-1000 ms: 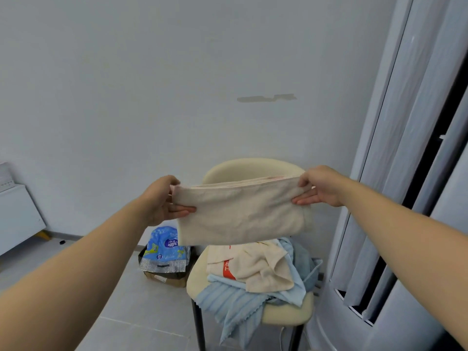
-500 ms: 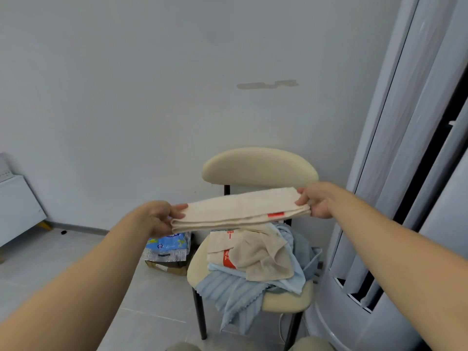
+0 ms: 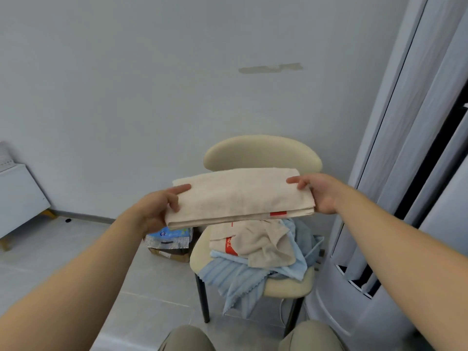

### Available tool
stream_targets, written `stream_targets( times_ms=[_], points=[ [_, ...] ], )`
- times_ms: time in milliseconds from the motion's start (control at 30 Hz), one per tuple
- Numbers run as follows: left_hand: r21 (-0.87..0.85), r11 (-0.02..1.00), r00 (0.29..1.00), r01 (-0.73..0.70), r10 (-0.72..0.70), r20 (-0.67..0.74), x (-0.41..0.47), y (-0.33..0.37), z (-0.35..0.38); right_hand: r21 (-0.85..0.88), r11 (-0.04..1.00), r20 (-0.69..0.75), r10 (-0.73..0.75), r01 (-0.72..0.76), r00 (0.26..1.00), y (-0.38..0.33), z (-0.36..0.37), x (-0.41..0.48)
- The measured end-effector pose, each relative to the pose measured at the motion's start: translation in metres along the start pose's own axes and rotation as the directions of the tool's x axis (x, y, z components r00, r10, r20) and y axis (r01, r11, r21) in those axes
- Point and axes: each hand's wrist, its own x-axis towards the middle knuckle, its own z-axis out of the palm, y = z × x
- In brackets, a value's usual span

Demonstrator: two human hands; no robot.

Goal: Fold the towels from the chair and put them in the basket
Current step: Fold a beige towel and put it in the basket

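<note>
Chair: its seat is carrying a heap of towels.
Folded towel: I'm holding it flat over the seat, its long axis running left-right.
Grip: my left hand and right hand are pinching its short ends.

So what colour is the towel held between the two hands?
The towel is beige with a red patch at its lower edge; head view.
</note>
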Motion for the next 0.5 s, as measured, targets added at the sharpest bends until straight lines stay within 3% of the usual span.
stream_targets(
  times_ms=[100,167,233,333,500],
  points=[
    [0.013,0.999,0.997,0.051,-0.051,0.056,-0.001,-0.006,-0.004,-0.148,0.989,0.022,0.018,-0.015,1.000,0.004,0.003,0.001],
    [0.029,0.999,0.999,0.039,-0.040,0.031,0.000,-0.011,-0.003,-0.189,0.981,-0.008,-0.054,0.051,0.999,0.009,0.006,0.004],
    [0.073,0.997,0.999,-0.033,0.035,-0.026,0.008,-0.017,-0.006,-0.131,0.983,0.021,-0.131,0.132,0.991,0.014,0.004,0.005],
    [0.008,0.995,0.995,-0.097,0.098,-0.024,0.014,-0.018,-0.012,0.043,0.985,0.109,-0.172,0.168,0.979,0.018,0.000,0.003],
    [0.040,0.992,0.993,-0.117,0.117,-0.011,0.010,-0.015,-0.010,0.021,0.974,0.070,-0.225,0.225,0.972,0.022,0.006,-0.002]
  ],
)
